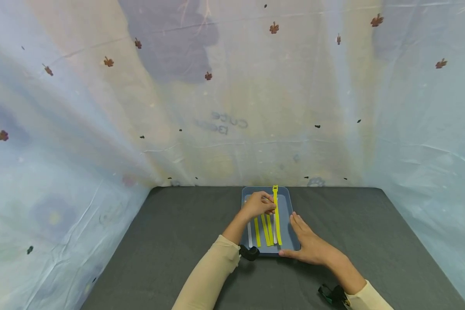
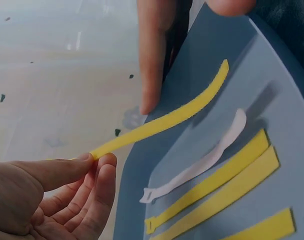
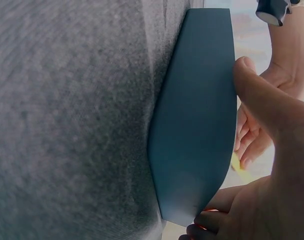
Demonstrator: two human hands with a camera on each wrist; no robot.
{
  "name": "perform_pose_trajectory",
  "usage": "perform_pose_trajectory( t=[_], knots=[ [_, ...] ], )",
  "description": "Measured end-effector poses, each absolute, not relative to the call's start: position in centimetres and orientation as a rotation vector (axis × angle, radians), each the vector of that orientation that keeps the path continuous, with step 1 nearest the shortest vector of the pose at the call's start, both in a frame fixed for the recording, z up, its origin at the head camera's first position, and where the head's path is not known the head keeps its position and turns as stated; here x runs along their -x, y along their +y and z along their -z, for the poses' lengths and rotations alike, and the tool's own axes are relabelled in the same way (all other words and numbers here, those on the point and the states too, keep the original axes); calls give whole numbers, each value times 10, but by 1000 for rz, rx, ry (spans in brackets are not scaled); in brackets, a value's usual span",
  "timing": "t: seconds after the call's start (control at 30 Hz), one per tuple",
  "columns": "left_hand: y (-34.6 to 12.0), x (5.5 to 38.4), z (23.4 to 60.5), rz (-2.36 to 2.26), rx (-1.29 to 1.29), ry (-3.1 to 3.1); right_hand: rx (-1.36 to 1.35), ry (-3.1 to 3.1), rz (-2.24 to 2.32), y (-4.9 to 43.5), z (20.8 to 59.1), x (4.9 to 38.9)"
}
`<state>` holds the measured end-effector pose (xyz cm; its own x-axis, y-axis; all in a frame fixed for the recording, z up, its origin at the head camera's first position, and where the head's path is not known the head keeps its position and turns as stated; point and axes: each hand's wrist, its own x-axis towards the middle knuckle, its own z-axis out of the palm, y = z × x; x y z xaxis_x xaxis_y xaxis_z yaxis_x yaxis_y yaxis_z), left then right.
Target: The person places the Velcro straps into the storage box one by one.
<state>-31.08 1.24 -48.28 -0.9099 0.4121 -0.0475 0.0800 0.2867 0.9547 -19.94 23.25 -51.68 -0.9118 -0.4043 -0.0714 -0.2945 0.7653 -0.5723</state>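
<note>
My left hand (image 1: pixel 258 204) pinches a yellow hook-and-loop cable tie (image 1: pixel 277 228) between thumb and fingertips, above the right part of a blue-grey tray (image 1: pixel 288 226). In the left wrist view the free end of this tie (image 2: pixel 177 116) curves up, clear of the tray floor. Beneath it lie a white cable tie (image 2: pixel 202 164) and several yellow ties (image 2: pixel 217 185), side by side. Another white tie (image 1: pixel 249 234) lies at the tray's left. My right hand (image 1: pixel 310 244) rests at the tray's near right corner, its thumb touching the near rim and its extended fingers along the right side.
The tray stands on a dark grey cloth-covered table (image 1: pixel 186 228). A pale printed sheet (image 1: pixel 255 107) hangs behind the table's far edge and along both sides. Each wrist carries a small black camera (image 1: pixel 249 252).
</note>
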Motion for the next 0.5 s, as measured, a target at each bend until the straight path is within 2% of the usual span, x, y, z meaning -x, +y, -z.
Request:
perform_pose_trajectory(
  t=[0.5],
  knots=[
    [40, 311, 496, -1453, -261, 2422, 580, 2779, 847, 235, 517, 199]
  ],
)
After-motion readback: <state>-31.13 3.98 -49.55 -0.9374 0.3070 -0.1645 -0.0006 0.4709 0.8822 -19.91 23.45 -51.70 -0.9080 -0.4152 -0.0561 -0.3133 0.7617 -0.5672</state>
